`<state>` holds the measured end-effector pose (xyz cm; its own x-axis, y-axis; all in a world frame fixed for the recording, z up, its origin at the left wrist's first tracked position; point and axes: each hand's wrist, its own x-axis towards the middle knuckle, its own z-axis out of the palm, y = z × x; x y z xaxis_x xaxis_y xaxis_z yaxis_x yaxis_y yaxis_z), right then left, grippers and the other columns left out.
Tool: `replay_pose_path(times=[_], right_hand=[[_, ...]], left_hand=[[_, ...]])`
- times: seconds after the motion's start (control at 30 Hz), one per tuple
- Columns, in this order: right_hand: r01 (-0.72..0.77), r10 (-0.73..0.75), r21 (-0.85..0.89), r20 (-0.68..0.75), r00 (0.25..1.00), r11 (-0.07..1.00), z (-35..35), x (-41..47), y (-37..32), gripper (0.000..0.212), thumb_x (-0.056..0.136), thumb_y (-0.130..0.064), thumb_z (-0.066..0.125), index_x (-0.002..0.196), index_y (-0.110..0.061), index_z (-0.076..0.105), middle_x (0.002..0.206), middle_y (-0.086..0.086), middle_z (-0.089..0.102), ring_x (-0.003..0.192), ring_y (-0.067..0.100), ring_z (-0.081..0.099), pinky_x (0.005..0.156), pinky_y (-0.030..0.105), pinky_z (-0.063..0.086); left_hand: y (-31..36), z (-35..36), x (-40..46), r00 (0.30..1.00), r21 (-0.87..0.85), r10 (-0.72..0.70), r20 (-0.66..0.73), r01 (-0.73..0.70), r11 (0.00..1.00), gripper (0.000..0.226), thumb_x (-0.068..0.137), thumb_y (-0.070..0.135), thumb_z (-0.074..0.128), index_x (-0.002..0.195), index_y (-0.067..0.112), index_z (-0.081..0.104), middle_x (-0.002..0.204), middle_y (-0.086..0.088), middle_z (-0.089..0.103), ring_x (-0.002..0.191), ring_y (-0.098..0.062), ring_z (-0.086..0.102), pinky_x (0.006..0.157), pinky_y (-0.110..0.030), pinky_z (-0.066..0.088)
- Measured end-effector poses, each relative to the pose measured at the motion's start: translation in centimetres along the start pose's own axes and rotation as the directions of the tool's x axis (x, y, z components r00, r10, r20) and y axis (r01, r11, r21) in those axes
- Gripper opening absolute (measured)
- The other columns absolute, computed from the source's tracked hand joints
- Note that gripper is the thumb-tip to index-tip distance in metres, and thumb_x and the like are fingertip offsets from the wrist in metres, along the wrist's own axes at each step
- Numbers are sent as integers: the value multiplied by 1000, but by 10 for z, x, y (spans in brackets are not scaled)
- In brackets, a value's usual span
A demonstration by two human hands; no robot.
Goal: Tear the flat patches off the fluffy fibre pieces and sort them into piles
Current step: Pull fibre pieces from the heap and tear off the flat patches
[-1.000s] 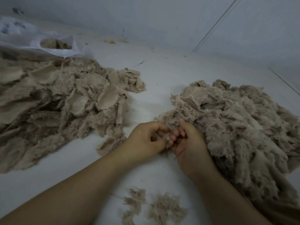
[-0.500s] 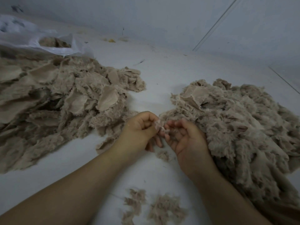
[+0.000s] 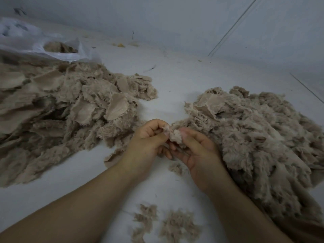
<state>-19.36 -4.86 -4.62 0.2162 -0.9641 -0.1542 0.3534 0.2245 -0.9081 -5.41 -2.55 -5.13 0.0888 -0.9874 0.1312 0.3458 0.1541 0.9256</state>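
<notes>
A small beige fluffy fibre piece [image 3: 175, 135] is held between both hands above the white surface. My left hand [image 3: 149, 141] pinches its left end with thumb and fingers. My right hand [image 3: 198, 153] pinches its right side, thumb on top. A large pile of fluffy fibre pieces [image 3: 263, 141] lies to the right, touching my right hand. A wide pile with many flat patches [image 3: 70, 109] spreads on the left.
A clear plastic bag [image 3: 43, 44] holding more fibre lies at the back left. Small loose tufts [image 3: 166, 225] lie near the front edge, and one small tuft [image 3: 177, 167] sits under my hands. A grey wall rises behind the white surface [image 3: 175, 81].
Both hands have risen slightly and now pinch a larger tuft between them. A small tuft has dropped onto the surface below the hands.
</notes>
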Motion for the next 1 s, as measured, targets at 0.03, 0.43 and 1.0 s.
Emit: replay_pose_path(times=[0.03, 0.43, 1.0], right_hand=[[5, -5, -1, -15, 1000, 1000, 0, 1, 1, 13, 96, 0, 56, 106, -3, 64, 98, 18, 71, 75, 22, 69, 71, 32, 60], [92, -88, -114, 40, 995, 989, -3, 0, 4, 26, 95, -19, 59, 90, 6, 67, 90, 28, 72, 77, 37, 69, 74, 45, 62], [62, -59, -71, 44, 997, 996, -4, 2, 4, 31, 100, -17, 53, 91, 6, 71, 91, 34, 70, 73, 42, 70, 65, 45, 61]], left_hand=[[0, -1, 0, 1000, -8, 0, -9, 0, 1000, 5, 81, 13, 56, 82, 9, 59, 75, -23, 58, 66, -33, 56, 59, -39, 46], [-6, -3, 3, 1000, 171, -7, -15, 10, 985, 13, 80, -4, 72, 82, 9, 70, 57, -9, 60, 45, -15, 55, 40, -21, 42], [-3, -1, 1, 998, 259, -59, -6, 58, 964, 19, 79, -4, 74, 81, 12, 65, 58, -1, 59, 40, -9, 49, 37, -19, 40]])
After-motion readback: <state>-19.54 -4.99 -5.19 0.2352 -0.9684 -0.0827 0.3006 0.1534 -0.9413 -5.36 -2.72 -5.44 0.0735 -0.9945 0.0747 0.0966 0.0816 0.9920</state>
